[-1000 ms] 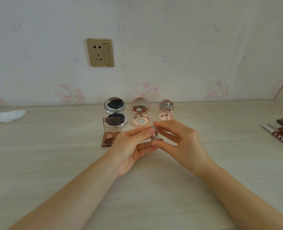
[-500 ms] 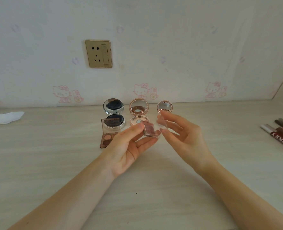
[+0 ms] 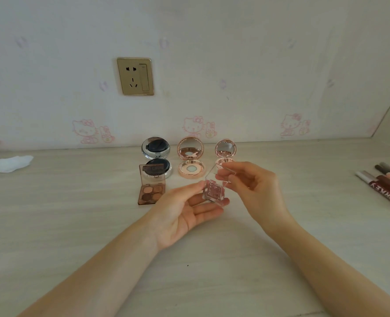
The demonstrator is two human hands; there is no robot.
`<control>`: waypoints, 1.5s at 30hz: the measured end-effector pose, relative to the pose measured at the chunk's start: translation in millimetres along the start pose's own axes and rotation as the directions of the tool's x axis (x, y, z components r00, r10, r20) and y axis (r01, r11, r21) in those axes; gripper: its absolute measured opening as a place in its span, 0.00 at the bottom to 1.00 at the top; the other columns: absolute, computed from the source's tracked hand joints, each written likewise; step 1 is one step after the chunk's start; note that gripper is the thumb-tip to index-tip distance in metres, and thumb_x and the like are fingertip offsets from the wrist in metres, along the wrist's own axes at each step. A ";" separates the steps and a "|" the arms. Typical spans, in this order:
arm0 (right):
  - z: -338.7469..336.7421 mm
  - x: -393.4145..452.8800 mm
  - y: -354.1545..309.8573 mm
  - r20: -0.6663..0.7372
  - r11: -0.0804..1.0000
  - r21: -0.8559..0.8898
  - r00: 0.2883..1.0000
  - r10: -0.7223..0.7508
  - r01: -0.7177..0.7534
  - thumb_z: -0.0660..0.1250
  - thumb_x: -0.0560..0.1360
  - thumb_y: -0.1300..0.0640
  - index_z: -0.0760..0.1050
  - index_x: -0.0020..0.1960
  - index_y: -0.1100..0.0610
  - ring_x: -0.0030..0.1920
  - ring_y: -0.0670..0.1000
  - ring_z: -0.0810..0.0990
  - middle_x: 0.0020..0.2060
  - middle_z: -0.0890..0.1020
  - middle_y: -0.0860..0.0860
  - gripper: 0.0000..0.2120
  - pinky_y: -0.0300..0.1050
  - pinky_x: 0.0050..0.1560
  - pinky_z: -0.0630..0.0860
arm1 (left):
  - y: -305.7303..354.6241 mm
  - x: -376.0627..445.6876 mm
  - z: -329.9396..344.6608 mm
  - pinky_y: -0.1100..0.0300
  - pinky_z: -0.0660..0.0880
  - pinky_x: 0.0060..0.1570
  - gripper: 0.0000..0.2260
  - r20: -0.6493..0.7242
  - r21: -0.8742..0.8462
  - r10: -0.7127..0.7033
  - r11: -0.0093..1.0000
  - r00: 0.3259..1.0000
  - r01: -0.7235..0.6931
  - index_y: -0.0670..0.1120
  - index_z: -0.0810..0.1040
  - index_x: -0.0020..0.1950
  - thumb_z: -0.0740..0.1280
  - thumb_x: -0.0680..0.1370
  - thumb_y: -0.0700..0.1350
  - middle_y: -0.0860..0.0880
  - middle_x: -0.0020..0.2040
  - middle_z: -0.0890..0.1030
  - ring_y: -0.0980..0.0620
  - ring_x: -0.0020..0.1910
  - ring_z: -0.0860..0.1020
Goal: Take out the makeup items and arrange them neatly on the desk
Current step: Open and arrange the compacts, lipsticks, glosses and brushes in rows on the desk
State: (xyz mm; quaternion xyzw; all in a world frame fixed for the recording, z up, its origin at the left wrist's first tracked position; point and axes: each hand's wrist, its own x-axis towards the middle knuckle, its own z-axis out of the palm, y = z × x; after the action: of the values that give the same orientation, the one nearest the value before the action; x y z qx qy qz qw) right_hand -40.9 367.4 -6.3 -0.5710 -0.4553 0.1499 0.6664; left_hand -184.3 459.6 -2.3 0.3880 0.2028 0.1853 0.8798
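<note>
A small clear square eyeshadow case [image 3: 213,193] with a pink glittery pan hangs above the desk [image 3: 75,225]. My left hand [image 3: 184,211] holds its base between thumb and fingers, palm up. My right hand [image 3: 251,188] pinches its clear lid, which is swung up and open. Behind them stand three open round compacts: a silver one with dark cushion [image 3: 156,159], a rose-gold one [image 3: 191,157], and a smaller pink one [image 3: 225,152] partly hidden by my right fingers. A brown four-pan eyeshadow palette [image 3: 152,186] lies open to the left.
Several lip pencils and a brown tube [image 3: 388,186] lie at the right edge. A crumpled white tissue [image 3: 7,163] rests at the far left. The wall with a gold socket [image 3: 135,76] closes the back of the desk.
The clear case, held edge-on and closed a second ago, has been turned flat and its lid lifted open by my right hand. Both hands shifted slightly right.
</note>
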 end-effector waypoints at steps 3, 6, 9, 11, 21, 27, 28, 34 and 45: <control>-1.6 -0.1 -0.7 -0.002 1.000 0.012 1.000 0.008 -0.008 0.62 0.76 0.71 0.81 0.52 0.55 0.47 0.49 0.85 0.43 0.85 0.49 0.16 0.40 0.48 0.81 | -2.0 0.3 -0.8 0.50 0.81 0.47 0.18 0.023 -0.019 -0.005 1.000 1.000 0.006 0.34 0.76 0.60 0.67 0.73 0.41 0.33 0.56 0.81 0.36 0.53 0.81; -2.1 1.0 -0.4 -0.004 0.999 0.049 1.000 0.020 -0.020 0.62 0.77 0.71 0.81 0.52 0.55 0.46 0.50 0.85 0.43 0.85 0.52 0.15 0.39 0.46 0.80 | -2.0 -0.2 -1.8 0.51 0.81 0.46 0.17 0.037 -0.022 -0.001 1.000 0.999 0.002 0.33 0.77 0.59 0.67 0.73 0.41 0.34 0.56 0.81 0.36 0.53 0.81; -0.2 3.3 3.9 0.003 0.999 -0.027 1.000 0.030 -0.030 0.62 0.76 0.71 0.81 0.51 0.52 0.45 0.50 0.85 0.41 0.85 0.51 0.16 0.42 0.49 0.81 | -3.3 -0.5 -2.8 0.50 0.81 0.47 0.14 0.013 0.003 0.006 1.000 1.000 -0.006 0.32 0.77 0.59 0.65 0.77 0.39 0.33 0.55 0.81 0.36 0.53 0.81; 1.9 6.5 6.0 0.033 0.990 -0.139 0.999 0.030 -0.026 0.63 0.76 0.71 0.80 0.51 0.51 0.44 0.48 0.85 0.41 0.85 0.50 0.17 0.46 0.52 0.81 | -3.4 -0.3 -2.9 0.50 0.82 0.47 0.11 -0.055 0.049 0.030 0.998 0.998 -0.027 0.32 0.77 0.57 0.62 0.79 0.38 0.33 0.53 0.82 0.36 0.51 0.82; 21.4 29.3 10.9 0.163 0.941 -0.337 0.983 0.088 -0.029 0.66 0.75 0.69 0.80 0.48 0.51 0.40 0.45 0.85 0.38 0.85 0.50 0.14 0.47 0.53 0.81 | -4.7 -12.1 -24.6 0.59 0.81 0.47 0.15 -0.170 0.852 0.525 0.503 0.834 -0.143 0.43 0.79 0.59 0.72 0.73 0.40 0.52 0.41 0.85 0.58 0.38 0.83; 30.0 28.1 17.8 0.199 0.935 -0.352 0.973 0.119 -0.043 0.66 0.74 0.70 0.81 0.49 0.54 0.39 0.45 0.85 0.39 0.85 0.52 0.13 0.47 0.50 0.81 | -7.7 -15.5 -28.0 0.65 0.66 0.36 0.11 0.108 0.988 0.614 -0.156 0.782 -0.015 0.55 0.81 0.53 0.71 0.72 0.55 0.58 0.43 0.82 0.61 0.35 0.67; 30.5 27.8 18.3 0.199 0.935 -0.351 0.973 0.114 -0.038 0.66 0.74 0.70 0.81 0.48 0.53 0.39 0.45 0.85 0.39 0.85 0.51 0.13 0.46 0.49 0.81 | -7.2 -15.4 -28.9 0.63 0.67 0.37 0.11 0.117 0.982 0.644 -0.187 0.756 0.007 0.56 0.81 0.52 0.71 0.72 0.57 0.58 0.42 0.81 0.61 0.39 0.66; 31.3 29.5 20.1 0.247 0.898 -0.438 0.966 0.077 0.040 0.67 0.75 0.67 0.81 0.52 0.55 0.41 0.40 0.83 0.40 0.85 0.49 0.11 0.33 0.50 0.78 | -1.4 -13.7 -31.1 0.53 0.73 0.52 0.14 0.245 0.933 0.677 -0.358 0.694 0.020 0.50 0.82 0.51 0.74 0.69 0.54 0.54 0.44 0.82 0.50 0.53 0.74; 34.3 46.4 21.8 0.340 0.737 -0.603 0.934 -0.109 0.306 0.65 0.74 0.68 0.82 0.53 0.59 0.45 0.52 0.81 0.46 0.82 0.54 0.11 0.46 0.53 0.77 | -2.9 6.7 -31.9 0.60 0.67 0.55 0.15 0.195 0.935 0.680 -0.347 0.707 0.075 0.55 0.79 0.58 0.68 0.74 0.57 0.53 0.53 0.78 0.55 0.59 0.72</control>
State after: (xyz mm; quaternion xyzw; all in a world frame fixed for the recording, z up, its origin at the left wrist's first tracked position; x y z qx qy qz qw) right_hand -35.6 428.8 -7.9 -0.6829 -0.6304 -0.0123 0.3689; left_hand -194.0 480.4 -25.6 0.8883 0.3495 0.2934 0.0521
